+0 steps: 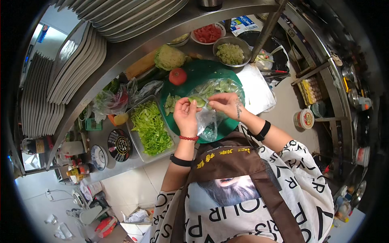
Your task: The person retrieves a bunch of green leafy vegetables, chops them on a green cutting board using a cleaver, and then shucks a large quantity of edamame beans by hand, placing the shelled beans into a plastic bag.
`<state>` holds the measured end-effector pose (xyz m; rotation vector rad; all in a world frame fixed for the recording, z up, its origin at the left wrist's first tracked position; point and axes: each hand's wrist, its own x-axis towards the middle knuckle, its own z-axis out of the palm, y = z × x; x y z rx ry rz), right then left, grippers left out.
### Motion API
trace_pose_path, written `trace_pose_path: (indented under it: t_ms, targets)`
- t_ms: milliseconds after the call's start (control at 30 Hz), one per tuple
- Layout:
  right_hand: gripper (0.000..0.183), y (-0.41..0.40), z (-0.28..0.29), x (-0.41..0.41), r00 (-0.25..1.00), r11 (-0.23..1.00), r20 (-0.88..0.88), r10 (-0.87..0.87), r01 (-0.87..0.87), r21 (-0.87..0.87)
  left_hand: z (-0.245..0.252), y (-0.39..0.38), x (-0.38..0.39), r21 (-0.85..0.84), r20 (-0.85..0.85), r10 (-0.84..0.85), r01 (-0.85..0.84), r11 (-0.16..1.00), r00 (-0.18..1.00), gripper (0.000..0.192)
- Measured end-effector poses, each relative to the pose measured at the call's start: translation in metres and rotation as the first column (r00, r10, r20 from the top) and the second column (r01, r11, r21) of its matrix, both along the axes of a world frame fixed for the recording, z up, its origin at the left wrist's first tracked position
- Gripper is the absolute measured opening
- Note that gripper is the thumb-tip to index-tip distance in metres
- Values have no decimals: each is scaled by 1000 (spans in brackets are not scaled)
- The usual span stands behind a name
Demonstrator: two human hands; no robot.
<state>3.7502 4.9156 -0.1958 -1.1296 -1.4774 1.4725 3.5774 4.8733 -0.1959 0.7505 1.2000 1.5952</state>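
Over a round green cutting board [226, 127], my left hand [186, 117] pinches a flat green bean pod [198, 101] between thumb and fingers. My right hand [225, 104] meets the pod's other end with its fingertips. Beneath and behind the hands, a clear plastic bag [208, 123] lies on the board with more green pods [226, 86] in its far part. A few pods [171, 104] rest on the board left of my left hand. A whole tomato [177, 76] sits at the board's far left edge, near a cabbage [170, 57].
Left of the board stands a clear tub of sliced green vegetable [151, 129]. Behind are a metal bowl of chopped vegetable [231, 52] and a bowl of cut tomato [209, 32]. A metal shelf with stacked plates [77, 66] overhangs the counter; its post [267, 32] stands at the right.
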Motion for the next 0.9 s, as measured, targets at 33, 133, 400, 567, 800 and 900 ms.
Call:
trace_pose_path:
  t_ms: [33,133,400,567,800,900]
  targets:
    - [16,-2,9,-3,997,1000,-73,7,-8,-21,-5,-1,2,12,5,-30,30,999,1000,26]
    - [16,1,20,1,952,997,305,20,-42,65,-1,-7,7,60,-111,-131,138,989,985,37]
    - [9,-2,22,8,916,919,384,119,-248,306,16,-7,-6,-182,-845,-359,418,890,396,17]
    - [10,-6,10,7,934,957,340,113,-194,214,17,-13,-2,-117,-883,-266,368,922,386,8]
    - [7,3,-7,2,995,955,-6,96,-94,-281,6,-12,-2,166,-845,-33,321,933,534,9]
    - [8,4,-30,4,993,979,74,86,-71,-192,-9,-6,-7,191,-603,37,100,976,797,11]
